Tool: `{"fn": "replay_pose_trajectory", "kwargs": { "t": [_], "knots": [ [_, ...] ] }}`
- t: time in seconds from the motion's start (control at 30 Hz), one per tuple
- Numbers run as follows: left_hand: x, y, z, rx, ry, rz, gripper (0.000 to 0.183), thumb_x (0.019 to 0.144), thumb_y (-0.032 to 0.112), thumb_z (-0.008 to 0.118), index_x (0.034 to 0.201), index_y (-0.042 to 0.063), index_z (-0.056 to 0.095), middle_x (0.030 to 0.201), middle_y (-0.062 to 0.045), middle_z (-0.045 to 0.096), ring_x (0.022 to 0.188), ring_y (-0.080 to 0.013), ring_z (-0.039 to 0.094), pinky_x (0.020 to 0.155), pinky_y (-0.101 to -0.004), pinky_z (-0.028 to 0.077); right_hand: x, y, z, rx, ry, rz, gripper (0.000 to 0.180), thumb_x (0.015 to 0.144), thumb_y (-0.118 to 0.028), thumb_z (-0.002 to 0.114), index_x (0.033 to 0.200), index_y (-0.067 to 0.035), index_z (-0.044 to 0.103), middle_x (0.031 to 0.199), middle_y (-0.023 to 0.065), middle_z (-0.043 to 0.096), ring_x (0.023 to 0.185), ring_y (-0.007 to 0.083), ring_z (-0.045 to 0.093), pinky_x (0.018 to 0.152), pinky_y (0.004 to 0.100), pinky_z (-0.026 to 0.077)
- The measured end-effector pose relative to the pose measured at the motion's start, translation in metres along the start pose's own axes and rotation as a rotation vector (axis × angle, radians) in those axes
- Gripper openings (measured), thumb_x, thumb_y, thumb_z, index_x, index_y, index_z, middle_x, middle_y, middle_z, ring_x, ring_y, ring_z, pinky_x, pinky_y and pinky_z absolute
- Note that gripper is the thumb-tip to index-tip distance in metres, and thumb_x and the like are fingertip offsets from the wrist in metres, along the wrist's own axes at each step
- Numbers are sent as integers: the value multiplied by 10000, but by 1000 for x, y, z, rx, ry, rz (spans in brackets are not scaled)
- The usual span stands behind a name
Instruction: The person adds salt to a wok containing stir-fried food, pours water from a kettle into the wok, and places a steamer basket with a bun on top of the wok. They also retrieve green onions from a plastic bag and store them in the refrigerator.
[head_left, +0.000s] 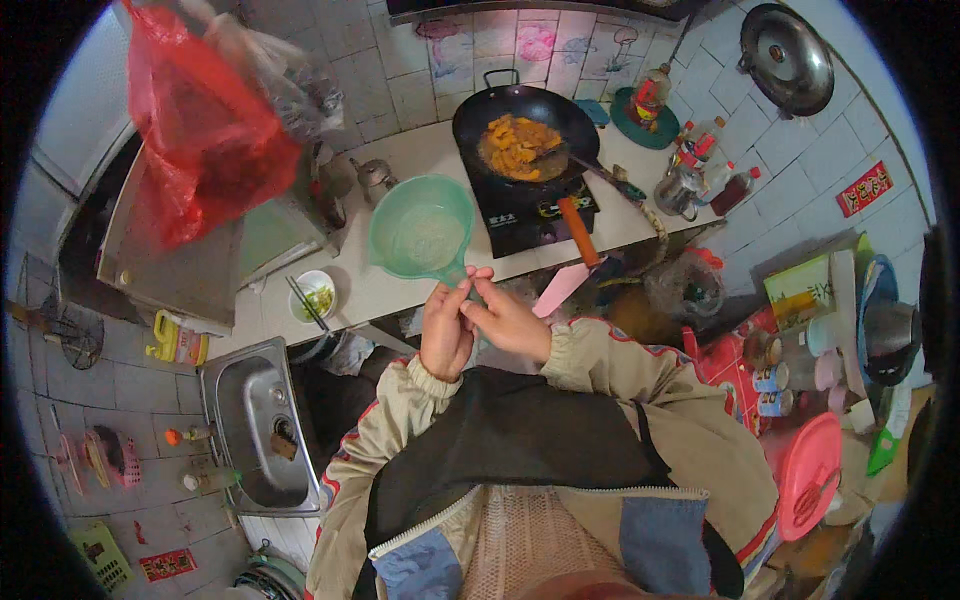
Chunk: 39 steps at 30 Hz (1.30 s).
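Note:
A green plastic dipper (421, 225) is held out over the counter's front edge, its bowl tilted so that the inside faces me. My left hand (448, 330) closes around its handle. My right hand (514, 315) meets the left at the same handle, thumb and fingers pressed in close; the grip partly hides the handle. Whether the bowl holds clear water is hard to tell. Beyond, to the right, a black wok (574, 124) rests on an induction cooker (517, 225). Orange-yellow food pieces (521, 142) lie in it in liquid, with a spatula (600, 172) leaning over the rim.
The wok's wooden handle (577, 232) juts towards me. A white bowl (313, 296) with chopped greens and chopsticks stands left, near a steel sink (259, 427). A red plastic bag (206, 135) hangs upper left. Several bottles (697, 146) and a metal pot (675, 196) stand right.

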<state>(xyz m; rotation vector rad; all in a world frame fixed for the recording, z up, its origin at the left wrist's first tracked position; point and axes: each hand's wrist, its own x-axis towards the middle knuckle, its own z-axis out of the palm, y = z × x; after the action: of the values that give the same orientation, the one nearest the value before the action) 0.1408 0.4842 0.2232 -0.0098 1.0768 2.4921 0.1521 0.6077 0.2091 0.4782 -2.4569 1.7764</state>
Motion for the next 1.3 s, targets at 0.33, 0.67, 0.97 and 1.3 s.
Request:
{"fn": "replay_pose_trajectory", "kwargs": {
  "t": [0.33, 0.67, 0.97, 1.3],
  "knots": [
    [64, -7, 19, -81, 30, -44, 230, 971, 172, 429, 1160, 46, 463, 840, -31, 481, 559, -142, 442, 547, -314, 400, 39, 156, -306, -1279, 117, 154, 539, 825, -199, 595, 1332, -201, 410, 1132, 203, 537, 871, 373, 596, 737, 449, 503],
    [57, 4, -36, 19, 162, 23, 229, 948, 155, 457, 1137, 27, 468, 802, -45, 484, 474, -139, 423, 479, -319, 399, 96, 43, -282, -1201, -282, -3, 150, 877, -187, 556, 950, -56, 542, 869, 160, 584, 825, 355, 607, 702, 449, 496],
    [54, 10, -52, 3, 229, 2, 247, 944, 139, 461, 1153, 9, 467, 794, -49, 503, 483, -133, 435, 471, -303, 398, 186, 116, -349, -1109, 81, 106, 220, 857, -165, 574, 1015, -43, 667, 717, 160, 650, 603, 295, 631, 581, 388, 495],
    [45, -2, -36, -9, 279, 41, 279, 924, 147, 488, 1163, 6, 464, 799, -47, 511, 459, -126, 419, 455, -283, 387, 220, 154, -332, -317, 119, 307, 218, 844, -191, 647, 948, -5, 688, 608, 51, 615, 471, 107, 547, 469, 287, 444]
  ]
}}
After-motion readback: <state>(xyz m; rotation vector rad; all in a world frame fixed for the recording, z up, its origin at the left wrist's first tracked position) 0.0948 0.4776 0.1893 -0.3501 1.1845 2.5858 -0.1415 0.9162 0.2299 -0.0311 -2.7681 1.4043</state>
